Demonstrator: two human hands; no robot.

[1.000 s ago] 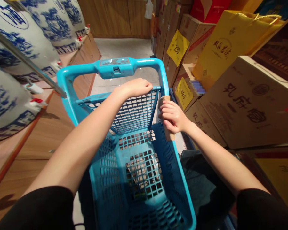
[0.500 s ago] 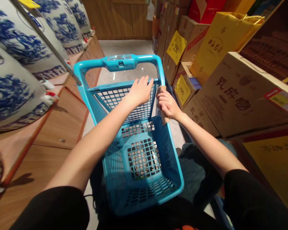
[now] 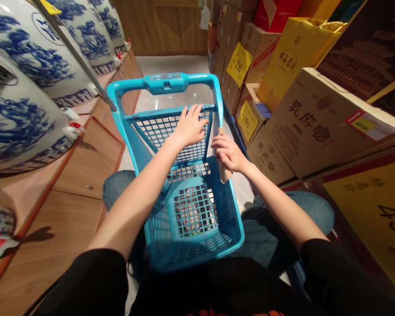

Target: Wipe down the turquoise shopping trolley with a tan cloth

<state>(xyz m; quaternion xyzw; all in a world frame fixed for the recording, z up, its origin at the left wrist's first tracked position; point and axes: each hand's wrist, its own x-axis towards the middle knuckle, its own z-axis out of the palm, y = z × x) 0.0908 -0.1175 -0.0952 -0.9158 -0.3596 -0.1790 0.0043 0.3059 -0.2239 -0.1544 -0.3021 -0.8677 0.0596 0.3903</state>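
Observation:
A blue plastic shopping basket trolley (image 3: 171, 259) stands between my knees, with nothing lying in it. My left hand (image 3: 191, 127) rests palm down by the top bar of its mesh flap (image 3: 154, 131), fingers spread. At the right rim, my right hand (image 3: 228, 153) curls over a tan, cloth-like piece (image 3: 225, 174) pressed against the edge; the fingers hide part of it. The trolley's handle (image 3: 166, 83) arches beyond both hands. A metal rod (image 3: 82, 61) reaches from its left corner toward the upper left.
Large blue-and-white porcelain jars (image 3: 16, 123) line a wooden cabinet (image 3: 75, 175) on the left. Stacked cardboard boxes (image 3: 316, 145), a yellow gift bag (image 3: 289, 57) and yellow price signs (image 3: 239, 65) crowd the right. Tiled floor (image 3: 171, 63) runs ahead to a wood-panelled wall (image 3: 161, 26).
My right hand has slid the tan piece slightly along the rim toward me, its fingers looser. My left hand has stayed by the flap. My knees now show wider apart beside the trolley.

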